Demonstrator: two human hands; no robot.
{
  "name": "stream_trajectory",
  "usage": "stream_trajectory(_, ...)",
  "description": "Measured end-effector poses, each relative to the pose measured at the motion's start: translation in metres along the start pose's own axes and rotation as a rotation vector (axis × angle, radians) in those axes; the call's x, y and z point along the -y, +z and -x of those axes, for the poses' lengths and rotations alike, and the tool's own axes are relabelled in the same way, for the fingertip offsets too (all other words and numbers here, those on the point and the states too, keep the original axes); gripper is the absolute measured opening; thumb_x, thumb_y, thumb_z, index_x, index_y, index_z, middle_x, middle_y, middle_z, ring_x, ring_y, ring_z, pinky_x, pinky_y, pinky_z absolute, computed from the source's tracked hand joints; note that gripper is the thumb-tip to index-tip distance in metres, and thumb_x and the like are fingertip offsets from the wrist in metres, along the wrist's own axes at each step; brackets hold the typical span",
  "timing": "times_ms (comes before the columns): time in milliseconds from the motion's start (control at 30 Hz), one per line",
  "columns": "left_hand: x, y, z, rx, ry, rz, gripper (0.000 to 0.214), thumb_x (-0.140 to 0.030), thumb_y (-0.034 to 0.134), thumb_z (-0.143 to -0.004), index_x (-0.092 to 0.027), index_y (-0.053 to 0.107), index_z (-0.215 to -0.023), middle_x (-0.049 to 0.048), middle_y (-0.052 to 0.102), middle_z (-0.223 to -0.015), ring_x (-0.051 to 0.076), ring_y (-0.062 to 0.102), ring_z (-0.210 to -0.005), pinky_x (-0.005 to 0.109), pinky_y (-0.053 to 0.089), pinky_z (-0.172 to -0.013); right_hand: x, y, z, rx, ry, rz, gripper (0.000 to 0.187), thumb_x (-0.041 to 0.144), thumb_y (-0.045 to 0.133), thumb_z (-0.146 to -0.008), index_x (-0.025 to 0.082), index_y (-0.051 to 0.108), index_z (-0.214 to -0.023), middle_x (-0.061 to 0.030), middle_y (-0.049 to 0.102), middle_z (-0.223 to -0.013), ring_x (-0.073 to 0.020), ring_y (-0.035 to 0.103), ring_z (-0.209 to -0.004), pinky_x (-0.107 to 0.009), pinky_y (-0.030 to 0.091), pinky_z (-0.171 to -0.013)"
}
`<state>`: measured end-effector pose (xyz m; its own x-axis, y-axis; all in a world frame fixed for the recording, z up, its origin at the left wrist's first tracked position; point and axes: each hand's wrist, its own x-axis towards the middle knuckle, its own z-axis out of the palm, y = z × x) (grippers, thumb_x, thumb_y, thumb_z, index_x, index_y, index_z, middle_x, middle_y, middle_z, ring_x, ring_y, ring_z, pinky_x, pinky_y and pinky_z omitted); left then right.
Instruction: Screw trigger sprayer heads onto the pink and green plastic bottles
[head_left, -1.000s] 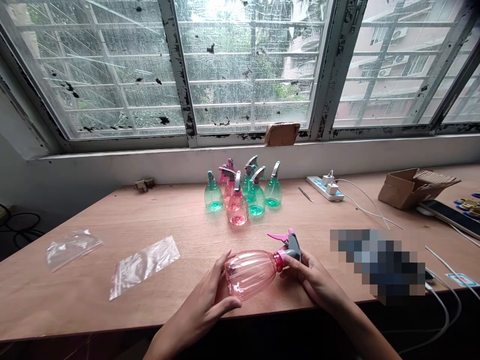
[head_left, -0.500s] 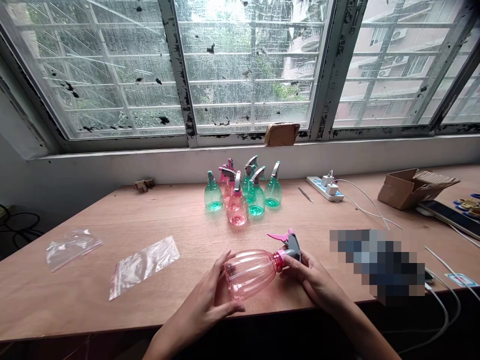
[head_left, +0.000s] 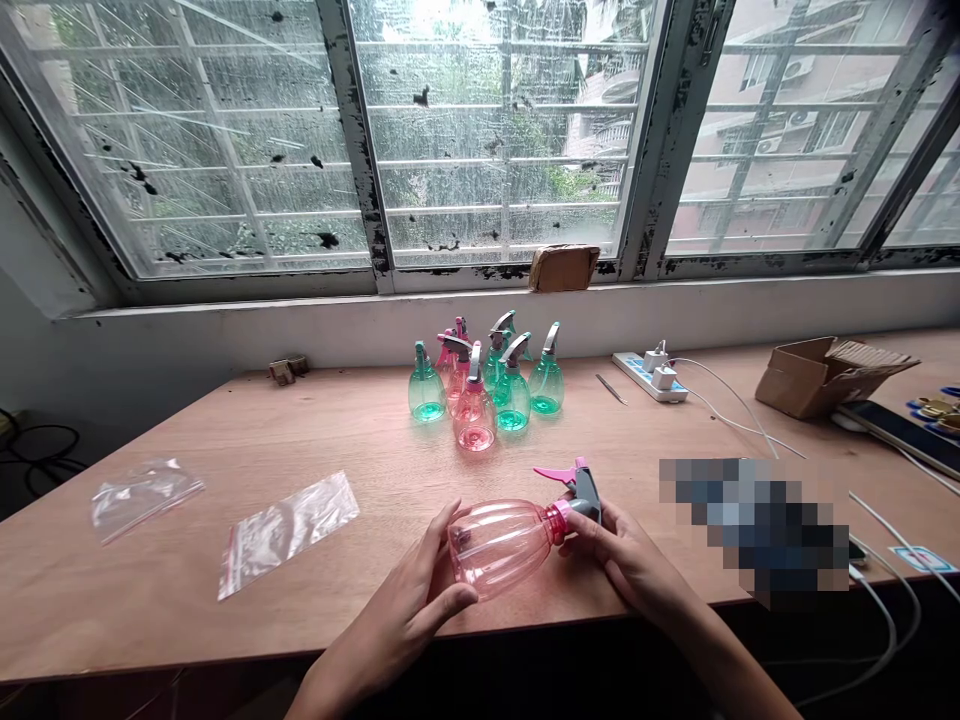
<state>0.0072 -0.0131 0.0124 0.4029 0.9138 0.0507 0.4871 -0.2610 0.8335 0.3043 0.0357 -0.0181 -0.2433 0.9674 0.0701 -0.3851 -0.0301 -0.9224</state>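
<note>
A clear pink spray bottle [head_left: 499, 545] lies on its side between my hands at the table's front edge, base to the left. Its grey spray head [head_left: 587, 495] with a pink trigger points up at the right end. My left hand [head_left: 409, 600] cups the base, fingers behind it and the thumb against its lower corner. Around the neck and spray head, my right hand [head_left: 630, 560] is closed, some fingertips hidden behind. Farther back stands a group of pink spray bottles [head_left: 475, 412] and green spray bottles [head_left: 513, 398].
Two clear zip bags, one nearer [head_left: 289, 530] and one farther left [head_left: 146, 495], lie on the wooden table [head_left: 360, 430]. To the right are a power strip [head_left: 649, 378] with white cables, a thin metal tool [head_left: 611, 389], a cardboard box [head_left: 810, 380] and a blurred-out object [head_left: 757, 530].
My left thumb has moved up and left, onto the lower corner of the bottle's base. The right hand and the bottle have hardly moved.
</note>
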Motion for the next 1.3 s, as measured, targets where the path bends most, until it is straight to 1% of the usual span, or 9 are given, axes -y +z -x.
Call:
stream_trajectory(167, -0.001, 0.001, -0.001, -0.013, -0.018, -0.065, 0.094, -0.045, 0.075, -0.092, -0.038, 0.014, -0.164, 0.0045, 0.024, -0.174, 0.031, 0.027, -0.159, 0.049, 0.021, -0.131, 0.001, 0.001, 0.000, -0.005, -0.002, -0.009, 0.032, 0.046, 0.087, -0.081, 0.018, 0.077, -0.093, -0.0029, 0.075, -0.085, -0.0163, 0.065, -0.076, -0.030, 0.053, -0.074)
stream_trajectory(333, 0.003, 0.002, -0.002, -0.016, -0.004, -0.087, 0.101, -0.038, 0.080, -0.088, -0.035, 0.014, -0.164, 0.0079, 0.025, -0.174, 0.031, 0.030, -0.157, 0.049, 0.023, -0.130, 0.001, 0.001, 0.000, -0.005, 0.004, -0.003, 0.032, 0.046, 0.087, -0.081, 0.018, 0.077, -0.093, -0.0023, 0.075, -0.085, -0.0159, 0.064, -0.075, -0.029, 0.053, -0.074)
stream_trajectory(533, 0.002, 0.002, -0.003, -0.020, -0.017, -0.109, 0.107, -0.038, 0.083, -0.085, -0.034, 0.012, -0.165, 0.0085, 0.025, -0.174, 0.033, 0.028, -0.158, 0.050, 0.022, -0.130, 0.001, 0.002, 0.000, -0.005, 0.005, 0.009, 0.033, 0.047, 0.088, -0.080, 0.018, 0.076, -0.091, -0.0024, 0.075, -0.084, -0.0165, 0.065, -0.075, -0.029, 0.053, -0.074)
stream_trajectory(600, 0.000, 0.001, -0.001, -0.015, -0.025, -0.104, 0.104, -0.042, 0.080, -0.088, -0.033, 0.012, -0.165, 0.0086, 0.026, -0.174, 0.034, 0.028, -0.158, 0.052, 0.022, -0.130, 0.002, 0.002, 0.000, -0.009, 0.005, 0.010, 0.034, 0.048, 0.088, -0.079, 0.018, 0.076, -0.090, -0.0027, 0.075, -0.083, -0.0170, 0.065, -0.075, -0.030, 0.053, -0.074)
stream_trajectory(733, -0.005, -0.001, 0.001, -0.007, -0.005, -0.075, 0.082, -0.054, 0.059, -0.101, -0.031, 0.015, -0.166, 0.0080, 0.025, -0.174, 0.034, 0.028, -0.157, 0.052, 0.020, -0.130, 0.004, 0.003, 0.000, -0.010, 0.008, 0.018, 0.035, 0.048, 0.089, -0.078, 0.018, 0.077, -0.092, -0.0029, 0.074, -0.083, -0.0175, 0.065, -0.074, -0.031, 0.053, -0.074)
stream_trajectory(800, -0.006, -0.002, 0.001, -0.009, 0.000, -0.066, 0.080, -0.056, 0.056, -0.102, -0.032, 0.015, -0.166, 0.0074, 0.025, -0.174, 0.033, 0.028, -0.158, 0.052, 0.020, -0.130, 0.004, 0.003, 0.000, -0.008, 0.006, 0.026, 0.035, 0.048, 0.089, -0.078, 0.019, 0.077, -0.093, -0.0030, 0.074, -0.083, -0.0177, 0.065, -0.074, -0.031, 0.053, -0.074)
stream_trajectory(933, -0.004, 0.000, 0.001, -0.026, -0.015, -0.055, 0.086, -0.053, 0.066, -0.097, -0.033, 0.017, -0.165, 0.0078, 0.027, -0.173, 0.034, 0.030, -0.157, 0.053, 0.022, -0.130, 0.003, 0.002, 0.000, -0.010, 0.002, 0.027, 0.034, 0.049, 0.088, -0.079, 0.019, 0.077, -0.091, -0.0035, 0.074, -0.084, -0.0181, 0.065, -0.075, -0.032, 0.053, -0.074)
stream_trajectory(1100, 0.002, 0.002, -0.001, -0.029, 0.000, -0.057, 0.099, -0.042, 0.078, -0.089, -0.036, 0.015, -0.165, 0.0076, 0.027, -0.173, 0.035, 0.032, -0.156, 0.054, 0.024, -0.129, 0.001, 0.000, 0.001, -0.009, 0.000, 0.016, 0.032, 0.047, 0.087, -0.081, 0.019, 0.077, -0.092, -0.0030, 0.073, -0.085, -0.0173, 0.064, -0.076, -0.031, 0.053, -0.074)
stream_trajectory(1300, 0.004, 0.003, -0.003, -0.042, 0.006, -0.101, 0.105, -0.034, 0.084, -0.084, -0.033, 0.017, -0.165, 0.0097, 0.029, -0.172, 0.035, 0.030, -0.157, 0.052, 0.024, -0.130, 0.001, 0.001, 0.000, 0.015, 0.000, 0.024, 0.032, 0.047, 0.087, -0.081, 0.020, 0.078, -0.096, -0.0036, 0.075, -0.088, -0.0181, 0.065, -0.078, -0.031, 0.053, -0.075)
